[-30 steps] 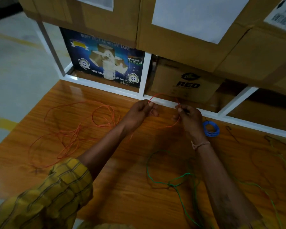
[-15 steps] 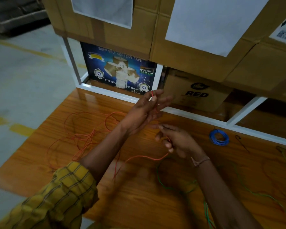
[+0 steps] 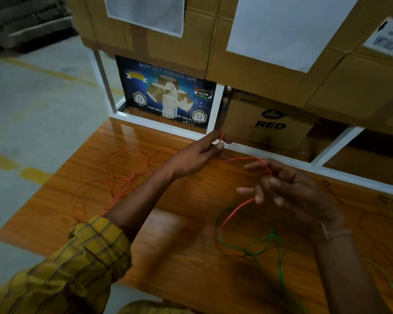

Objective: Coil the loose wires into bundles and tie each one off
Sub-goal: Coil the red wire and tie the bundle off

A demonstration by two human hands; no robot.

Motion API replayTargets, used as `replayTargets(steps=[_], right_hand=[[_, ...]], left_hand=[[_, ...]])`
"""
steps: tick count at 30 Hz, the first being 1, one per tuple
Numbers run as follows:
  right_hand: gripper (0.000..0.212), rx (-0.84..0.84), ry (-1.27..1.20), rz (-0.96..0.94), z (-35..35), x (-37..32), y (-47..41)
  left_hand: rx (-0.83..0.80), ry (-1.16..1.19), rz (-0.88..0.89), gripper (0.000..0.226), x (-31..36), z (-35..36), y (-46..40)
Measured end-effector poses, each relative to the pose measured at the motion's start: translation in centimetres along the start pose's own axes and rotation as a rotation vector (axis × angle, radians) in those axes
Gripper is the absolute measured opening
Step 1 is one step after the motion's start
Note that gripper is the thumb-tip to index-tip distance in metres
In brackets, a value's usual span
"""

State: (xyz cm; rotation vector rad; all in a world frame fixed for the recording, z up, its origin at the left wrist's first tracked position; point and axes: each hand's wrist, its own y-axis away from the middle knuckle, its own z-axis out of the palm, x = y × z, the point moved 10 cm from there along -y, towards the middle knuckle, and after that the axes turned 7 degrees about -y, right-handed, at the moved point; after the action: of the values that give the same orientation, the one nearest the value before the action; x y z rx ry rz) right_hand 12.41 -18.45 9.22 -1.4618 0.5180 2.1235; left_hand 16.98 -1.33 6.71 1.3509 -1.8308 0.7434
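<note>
An orange wire [image 3: 120, 177] lies in loose loops on the left of the wooden table [image 3: 191, 268]. My left hand [image 3: 200, 152] pinches one end of it near the white frame, the tip sticking up. From there the wire arcs right over my right hand [image 3: 288, 191], passes through its loosely curled fingers and hangs down toward the table. A green wire [image 3: 254, 248] lies tangled below my right hand. The blue coil is hidden behind my right hand.
A white metal frame [image 3: 281, 157] borders the table's far edge. Behind it stand a blue tape carton [image 3: 166, 96] and a brown carton marked RED [image 3: 270, 118], with larger cartons [image 3: 270, 53] stacked above. A dark wire piece [image 3: 329, 186] lies at right. Concrete floor [image 3: 32, 109] lies left.
My right hand has moved right and up, drawing the orange wire into an arc between both hands. My left hand has closed its spread fingers on the wire end.
</note>
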Motion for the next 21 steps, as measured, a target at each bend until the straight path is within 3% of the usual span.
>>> replayTargets(steps=[3,5,11,14,17,21], right_hand=[[0.060,-0.028,-0.184,-0.030,-0.4,-1.4,-0.1],[0.052,0.024,-0.169,-0.035,-1.4,-2.3,-0.3],[0.032,0.325,0.135,-0.038,-6.3,-3.9,-1.4],[0.033,0.468,0.322,-0.043,-8.1,-3.6,-1.8],[0.038,0.644,0.465,-0.031,-9.2,-2.3,-1.4],[0.034,0.643,0.632,0.070,-8.7,1.0,-0.9]], left_hand=[[-0.166,0.022,0.019,0.031,1.4,1.8,0.7],[-0.262,0.099,0.020,0.034,2.3,2.7,1.5],[-0.538,0.364,-0.023,0.041,3.5,5.9,3.0],[-0.621,0.608,-0.004,0.044,5.1,6.9,3.7],[-0.600,0.875,0.028,0.041,6.5,6.8,3.6],[-0.446,1.072,0.107,0.040,7.9,5.7,2.3]])
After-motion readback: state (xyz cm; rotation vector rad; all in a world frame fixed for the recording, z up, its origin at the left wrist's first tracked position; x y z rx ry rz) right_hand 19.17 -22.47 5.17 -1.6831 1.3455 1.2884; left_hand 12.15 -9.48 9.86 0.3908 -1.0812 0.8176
